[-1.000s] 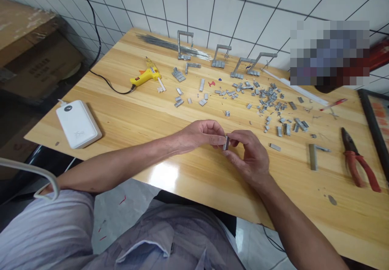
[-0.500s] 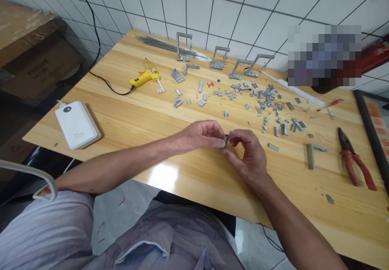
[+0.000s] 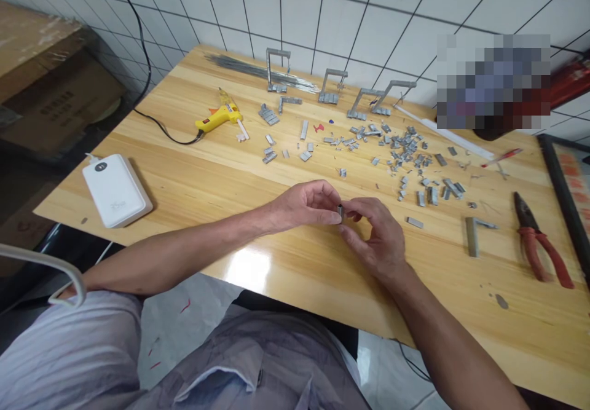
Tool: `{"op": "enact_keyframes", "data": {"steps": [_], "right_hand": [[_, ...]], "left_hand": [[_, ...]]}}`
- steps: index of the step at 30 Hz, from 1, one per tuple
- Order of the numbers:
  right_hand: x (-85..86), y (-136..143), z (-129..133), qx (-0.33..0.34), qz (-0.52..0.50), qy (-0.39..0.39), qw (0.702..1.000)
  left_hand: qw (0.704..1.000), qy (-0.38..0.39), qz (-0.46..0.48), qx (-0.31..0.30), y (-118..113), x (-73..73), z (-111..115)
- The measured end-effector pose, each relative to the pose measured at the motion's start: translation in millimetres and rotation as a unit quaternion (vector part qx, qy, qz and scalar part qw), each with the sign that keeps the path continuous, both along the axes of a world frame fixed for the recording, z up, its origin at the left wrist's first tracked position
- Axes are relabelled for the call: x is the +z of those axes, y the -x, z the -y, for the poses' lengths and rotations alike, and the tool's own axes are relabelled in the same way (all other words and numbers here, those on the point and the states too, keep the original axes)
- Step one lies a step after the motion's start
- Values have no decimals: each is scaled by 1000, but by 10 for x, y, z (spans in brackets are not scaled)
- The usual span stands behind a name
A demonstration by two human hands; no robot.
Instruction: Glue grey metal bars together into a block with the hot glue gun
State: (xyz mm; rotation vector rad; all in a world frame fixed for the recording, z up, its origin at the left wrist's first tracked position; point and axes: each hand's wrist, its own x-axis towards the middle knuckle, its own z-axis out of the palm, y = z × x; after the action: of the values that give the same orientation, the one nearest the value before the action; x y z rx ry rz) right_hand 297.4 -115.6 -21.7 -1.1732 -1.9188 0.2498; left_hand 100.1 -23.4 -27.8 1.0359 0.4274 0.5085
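Over the table's front half, a short grey metal piece (image 3: 340, 211), which looks like a bit of a staple strip, stands roughly upright between my fingertips. My left hand (image 3: 311, 204) pinches it from the left, the thumb lying along its lower part. From the other side my right hand (image 3: 380, 235) meets it, thumb below and curled fingers behind; their exact contact is partly hidden. A single grey strip (image 3: 415, 222) lies to the right of my right hand. Further right are an L-shaped grey piece (image 3: 472, 236) and red-handled pliers (image 3: 534, 238).
Many grey pieces (image 3: 408, 145) are scattered across the wooden table (image 3: 193, 182). Several bent grey frames (image 3: 334, 84) stand near the tiled wall, by thin wires (image 3: 239, 69). A yellow glue gun (image 3: 221, 118) and white power bank (image 3: 115, 192) lie left. A black-edged frame (image 3: 565, 195) borders the right.
The small piece has shifted slightly left and turned a little between my fingertips. My right fingers have moved slightly left with it. The things on the table stay put.
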Motion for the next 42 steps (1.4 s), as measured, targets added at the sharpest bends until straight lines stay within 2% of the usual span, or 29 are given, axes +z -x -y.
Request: {"op": "enact_keyframes", "data": {"steps": [5,8,11,13,18,25,36,42], "right_hand": [[-14,4,-4,-26,6,-4,1000],[-41,-2,-9,-40,4,-8,999],[-60,-4,-14,-38,-4,-3,999],[-64,-1,-17,-33,-11,7,999],[-66,10,-26,-10,-27,30,999],[-92,3,-30,16,-35,55,998],[-87,-1,-57,43,-40,75,995],[-99,3,-73,39,-38,67,996]], "left_hand": [[998,-51,-6,21,13,-23,41],[985,-154,-49,63,30,24,96],[941,-303,-99,111,49,86,136],[907,-387,-96,135,57,96,146],[854,-488,-86,157,64,27,138],[814,-553,-70,165,63,-1,128],[798,-574,-53,175,64,-44,117],[801,-571,-86,157,61,-17,135]]}}
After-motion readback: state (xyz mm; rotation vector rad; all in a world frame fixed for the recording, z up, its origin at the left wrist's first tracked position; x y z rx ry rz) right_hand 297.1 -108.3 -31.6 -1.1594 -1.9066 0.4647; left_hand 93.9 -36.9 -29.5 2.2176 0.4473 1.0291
